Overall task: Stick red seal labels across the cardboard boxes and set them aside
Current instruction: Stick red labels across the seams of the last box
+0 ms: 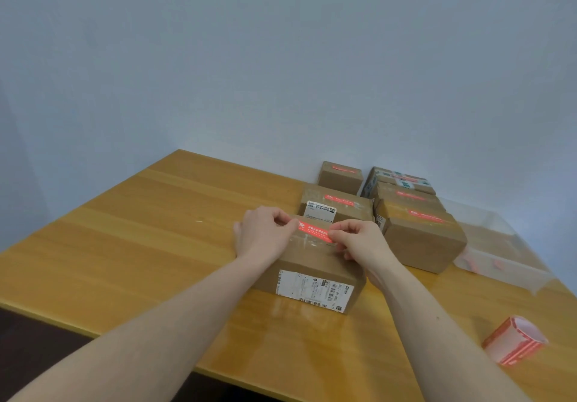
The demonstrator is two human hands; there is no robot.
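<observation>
A cardboard box (312, 261) with a white shipping label on its front stands in the middle of the wooden table (150, 245). A red seal label (313, 230) stretches over its top. My left hand (265, 236) pinches the label's left end and my right hand (359, 240) pinches its right end, both just above the box top. Whether the label touches the cardboard I cannot tell.
Several sealed boxes (421, 239) with red labels stand behind and to the right, near the wall. A clear plastic tray (505, 264) lies at the right edge. A roll of red labels (515, 344) lies at the front right.
</observation>
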